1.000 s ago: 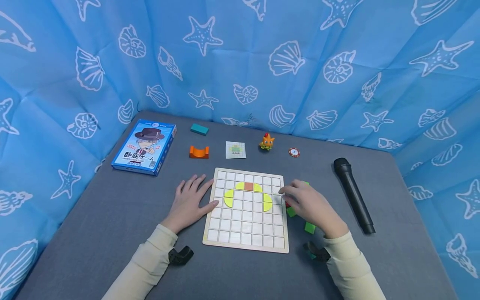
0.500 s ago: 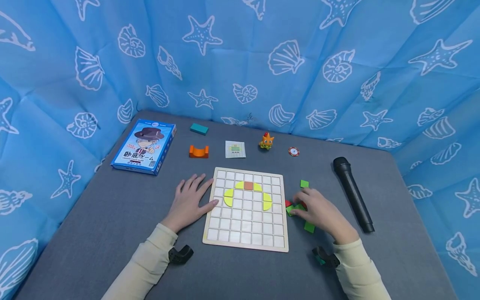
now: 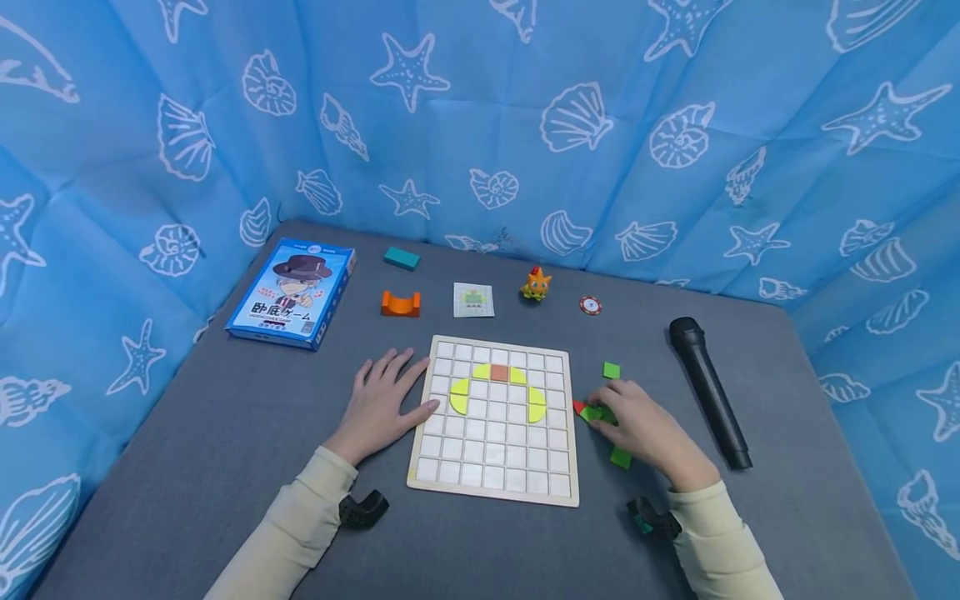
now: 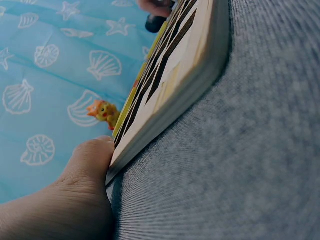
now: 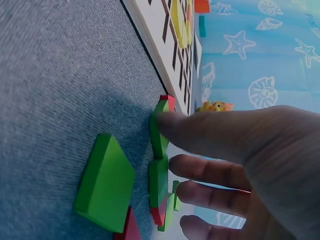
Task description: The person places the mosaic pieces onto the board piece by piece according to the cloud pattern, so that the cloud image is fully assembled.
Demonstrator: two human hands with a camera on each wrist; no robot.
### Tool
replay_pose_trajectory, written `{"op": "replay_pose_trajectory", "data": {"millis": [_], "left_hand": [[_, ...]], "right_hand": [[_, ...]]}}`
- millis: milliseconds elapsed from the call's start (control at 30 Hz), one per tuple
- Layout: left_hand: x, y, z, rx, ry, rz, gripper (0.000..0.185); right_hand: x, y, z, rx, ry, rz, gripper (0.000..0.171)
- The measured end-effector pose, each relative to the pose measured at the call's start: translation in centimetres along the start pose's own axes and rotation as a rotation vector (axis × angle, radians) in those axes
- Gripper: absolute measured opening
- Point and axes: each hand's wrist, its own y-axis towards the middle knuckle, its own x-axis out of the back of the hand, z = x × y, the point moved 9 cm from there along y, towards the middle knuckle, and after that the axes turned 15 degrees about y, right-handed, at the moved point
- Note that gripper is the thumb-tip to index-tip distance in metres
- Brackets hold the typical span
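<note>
The gridded board [image 3: 494, 453] is set mid-counter [image 3: 225, 483], yellow pieces [image 3: 537, 413] and a brown square [image 3: 499, 372] arranged on its far half. Its left edge is touched by the left hand [image 3: 381, 408], fingers spread apart. Just right of the board, a green piece [image 5: 158, 140] is touched by the right hand's [image 3: 641, 425] thumb; whether it is pinched cannot be told. Farther right, a microphone [image 3: 708, 392] is seen; far left, a box [image 3: 291, 293].

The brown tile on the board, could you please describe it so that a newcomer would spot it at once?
On the table lies a gridded board. In its second row from the far edge, middle column, sits the brown tile. Unlike the curved yellow tiles on either side, it is square.
</note>
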Motion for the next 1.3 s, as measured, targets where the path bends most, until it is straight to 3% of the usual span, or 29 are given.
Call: {"op": "replay_pose_trajectory", "data": {"millis": [400, 767, 1300], "left_hand": [[-0.05, -0.01, 0.00, 0.004, 0.002, 0.006, 0.074], [-0.02, -0.02, -0.04, 0.003, -0.001, 0.007, 0.074], [0.18, -0.06, -0.06, 0.002, -0.009, -0.003, 0.074]], "right_hand": [[0.08, -0.09, -0.13, 0.008, -0.020, -0.013, 0.032], [0.13, 0.08, -0.50, -0.034, -0.010, -0.020, 0.025], [-0.10, 0.21, -0.82, -0.039, -0.013, -0.019, 0.027]]}}
